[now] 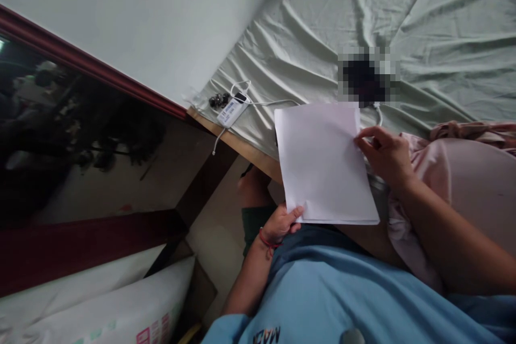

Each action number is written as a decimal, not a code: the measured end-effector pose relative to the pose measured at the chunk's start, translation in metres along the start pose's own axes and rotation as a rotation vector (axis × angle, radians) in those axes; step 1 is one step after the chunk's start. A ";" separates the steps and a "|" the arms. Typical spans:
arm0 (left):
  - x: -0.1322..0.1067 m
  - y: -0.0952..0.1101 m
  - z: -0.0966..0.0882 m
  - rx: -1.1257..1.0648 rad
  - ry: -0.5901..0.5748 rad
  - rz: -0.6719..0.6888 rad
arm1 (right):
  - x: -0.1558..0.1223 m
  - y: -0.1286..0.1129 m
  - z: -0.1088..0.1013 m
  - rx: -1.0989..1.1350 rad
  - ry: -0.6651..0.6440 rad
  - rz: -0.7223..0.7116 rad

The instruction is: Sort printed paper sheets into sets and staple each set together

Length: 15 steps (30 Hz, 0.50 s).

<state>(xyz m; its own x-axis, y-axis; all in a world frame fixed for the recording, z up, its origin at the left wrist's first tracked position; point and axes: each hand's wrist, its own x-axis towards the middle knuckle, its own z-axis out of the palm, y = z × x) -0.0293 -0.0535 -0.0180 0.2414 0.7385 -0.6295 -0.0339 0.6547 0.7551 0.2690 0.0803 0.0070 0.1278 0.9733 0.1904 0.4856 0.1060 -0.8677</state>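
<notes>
A few stacked sheets of blank white paper point(324, 164) lie over my lap and the edge of the bed. My left hand point(281, 222) grips their near left corner, thumb on top and fingers underneath. At the far right edge, my right hand point(385, 153) pinches the paper between thumb and forefinger. A red string bracelet point(268, 242) circles my left wrist. The sheets are slightly out of line along the near edge.
A white power strip point(233, 112) with a white cable lies at the corner of the bed point(306, 54). Beyond the paper, a dark thing is pixelated. A pink pillow or cloth point(475, 188) is at right. A dark mirror or glass panel point(80, 134) and white sacks point(121, 301) are at left.
</notes>
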 end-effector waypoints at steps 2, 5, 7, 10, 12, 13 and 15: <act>-0.001 0.004 0.002 -0.018 0.011 -0.015 | 0.000 -0.002 -0.001 0.012 0.049 -0.102; -0.003 0.011 0.004 -0.071 0.045 -0.041 | 0.001 -0.004 -0.002 0.089 0.082 -0.216; -0.004 0.014 0.004 -0.111 0.088 -0.046 | 0.001 -0.005 -0.003 0.178 -0.024 -0.265; -0.005 0.017 0.002 -0.149 0.144 -0.045 | 0.001 -0.007 -0.005 0.311 -0.272 -0.358; -0.005 0.017 0.000 -0.158 0.156 -0.047 | 0.002 -0.009 -0.007 0.349 -0.392 -0.430; -0.004 0.016 -0.002 -0.161 0.161 -0.046 | 0.003 -0.010 -0.009 0.365 -0.438 -0.459; -0.004 0.010 -0.007 -0.161 0.179 -0.046 | 0.004 -0.013 -0.012 0.423 -0.534 -0.484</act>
<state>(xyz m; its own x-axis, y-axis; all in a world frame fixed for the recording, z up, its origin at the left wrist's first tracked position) -0.0371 -0.0483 -0.0091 0.0710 0.7148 -0.6957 -0.1847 0.6949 0.6950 0.2732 0.0804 0.0243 -0.4900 0.7551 0.4356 0.0024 0.5008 -0.8655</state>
